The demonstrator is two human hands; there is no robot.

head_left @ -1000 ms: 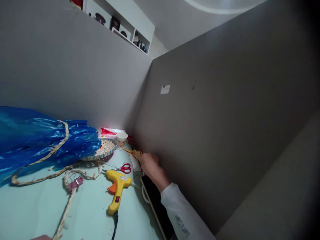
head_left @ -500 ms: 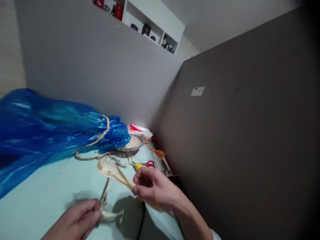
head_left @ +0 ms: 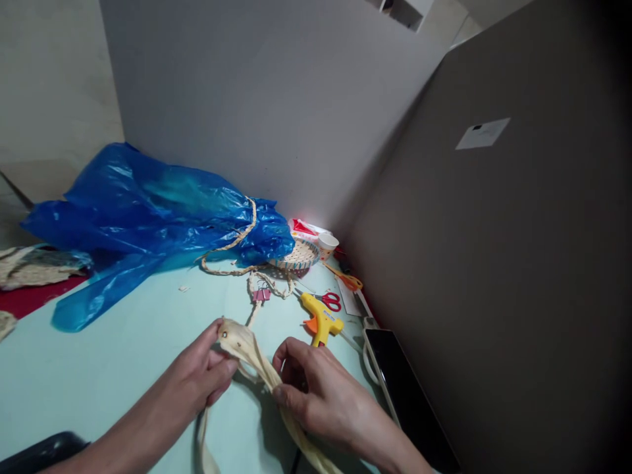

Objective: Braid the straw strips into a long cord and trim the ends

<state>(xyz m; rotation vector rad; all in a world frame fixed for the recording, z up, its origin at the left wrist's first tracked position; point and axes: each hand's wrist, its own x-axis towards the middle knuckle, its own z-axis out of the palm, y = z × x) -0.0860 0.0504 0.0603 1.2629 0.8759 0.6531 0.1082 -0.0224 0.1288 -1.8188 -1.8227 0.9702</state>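
A pale, dry husk strip (head_left: 253, 355) stretches between my two hands above the light green table. My left hand (head_left: 210, 368) pinches its wide, spotted end, and another pale strip (head_left: 205, 444) hangs down below that hand. Farther along, my right hand (head_left: 316, 388) has thumb and fingers closed on the narrower, folded part, whose tail runs toward the bottom edge. Just beyond the hands, a thin braided cord (head_left: 255, 313) is held by a pink binder clip (head_left: 261, 294). A yellow glue gun (head_left: 320, 316) lies past my right hand.
Red-handled scissors (head_left: 332, 301) and an orange-handled tool (head_left: 351, 282) lie behind the glue gun. A woven basket (head_left: 309, 252) and paper cup (head_left: 328, 243) stand near the corner. The blue plastic bag (head_left: 162, 210) is tied with braided cord. A dark-screened device (head_left: 409, 395) lies right.
My left hand has come up and right to the strip's wide end, which was free before. My right hand has moved slightly right, still on the strip. The view has shifted downward and left.
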